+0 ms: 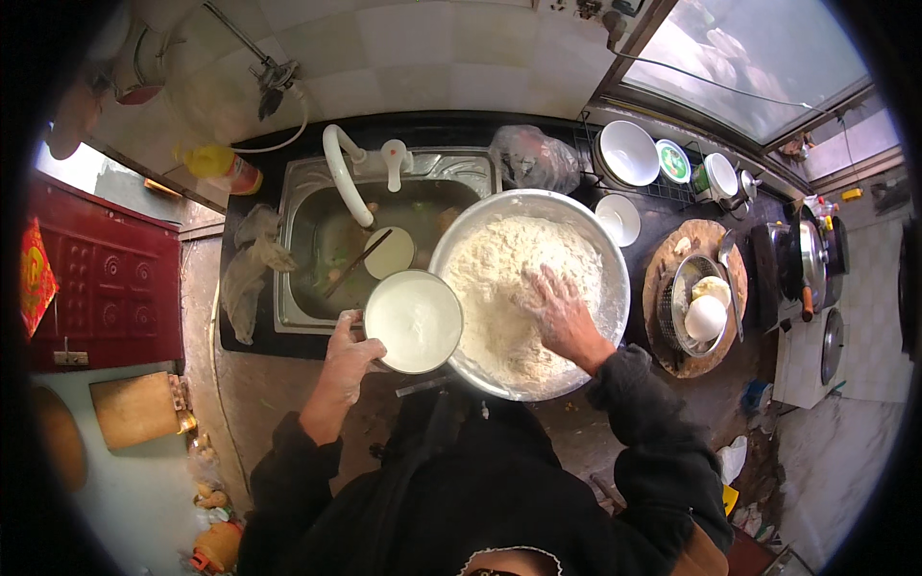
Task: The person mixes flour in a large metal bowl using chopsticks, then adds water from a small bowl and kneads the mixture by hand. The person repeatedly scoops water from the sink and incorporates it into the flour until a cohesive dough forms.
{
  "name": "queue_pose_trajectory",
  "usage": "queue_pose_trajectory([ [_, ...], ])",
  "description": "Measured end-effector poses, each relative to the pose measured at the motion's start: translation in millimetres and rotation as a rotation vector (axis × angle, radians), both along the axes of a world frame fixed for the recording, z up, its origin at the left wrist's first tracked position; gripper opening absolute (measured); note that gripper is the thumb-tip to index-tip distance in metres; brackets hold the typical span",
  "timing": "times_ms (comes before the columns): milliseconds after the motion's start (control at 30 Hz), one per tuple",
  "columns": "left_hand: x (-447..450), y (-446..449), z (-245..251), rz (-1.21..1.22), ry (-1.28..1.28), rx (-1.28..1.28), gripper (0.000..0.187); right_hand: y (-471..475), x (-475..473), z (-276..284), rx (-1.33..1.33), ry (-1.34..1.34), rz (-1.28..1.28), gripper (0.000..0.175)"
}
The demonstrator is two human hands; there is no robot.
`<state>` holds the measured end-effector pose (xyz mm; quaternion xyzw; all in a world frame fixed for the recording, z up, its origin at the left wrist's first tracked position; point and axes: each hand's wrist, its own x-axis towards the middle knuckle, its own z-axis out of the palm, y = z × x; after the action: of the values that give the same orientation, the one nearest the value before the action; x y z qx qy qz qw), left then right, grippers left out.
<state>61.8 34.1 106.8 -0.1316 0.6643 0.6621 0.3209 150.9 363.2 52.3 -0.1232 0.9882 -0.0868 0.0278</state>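
My left hand (346, 358) grips the rim of a round bowl (413, 321), white inside; whether a pale liquid fills it I cannot tell. The bowl is at the left rim of a large metal basin (618, 317) and overlaps it in view. Pale flour (504, 281), partly clumped, covers the basin's bottom. My right hand (562, 315) reaches into the basin from the right, its fingers apart and coated with flour. Its fingertips touch the flour and are partly hidden in it.
Behind the bowl is a steel sink (310, 288) with cloudy water, a white faucet (344, 173), a floating pale bowl (390, 253) and chopsticks (360, 263). To the right, a round wooden board (659, 252) bears a metal colander (670, 317). White bowls (629, 153) stand on a wire rack.
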Motion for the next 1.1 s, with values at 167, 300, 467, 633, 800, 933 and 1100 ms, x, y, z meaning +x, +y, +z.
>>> queue_pose_trajectory([
  [167,-4.7,9.7,-10.3,-0.038,0.139,-0.076,0.054,-25.5,46.3,-19.8,-0.245,-0.490,0.035,0.033],
  [300,-19.3,19.4,-6.7,-0.028,0.278,-0.177,0.053,-49.9,34.5,-25.5,-0.516,-0.556,0.130,0.026],
  [467,-31.8,31.6,7.7,0.172,0.113,0.059,0.054,-56.1,-38.9,-40.4,-0.636,-0.517,0.048,0.022],
  [633,-35.4,37.3,17.3,0.134,0.163,0.133,0.054,-55.3,-104.3,-47.5,-0.112,-0.016,-0.040,0.021],
  [800,-39.2,35.8,9.5,0.160,0.137,0.121,0.057,-68.7,-77.9,-64.6,0.213,0.143,0.197,0.042],
  [933,-40.2,37.0,13.3,0.165,0.130,0.108,0.056,-47.7,-80.3,-44.1,0.375,-0.174,0.139,0.046],
  [1100,-40.9,39.3,19.3,0.164,0.143,0.125,0.054,-74.9,-83.4,-49.5,0.308,-0.069,0.114,0.047],
])
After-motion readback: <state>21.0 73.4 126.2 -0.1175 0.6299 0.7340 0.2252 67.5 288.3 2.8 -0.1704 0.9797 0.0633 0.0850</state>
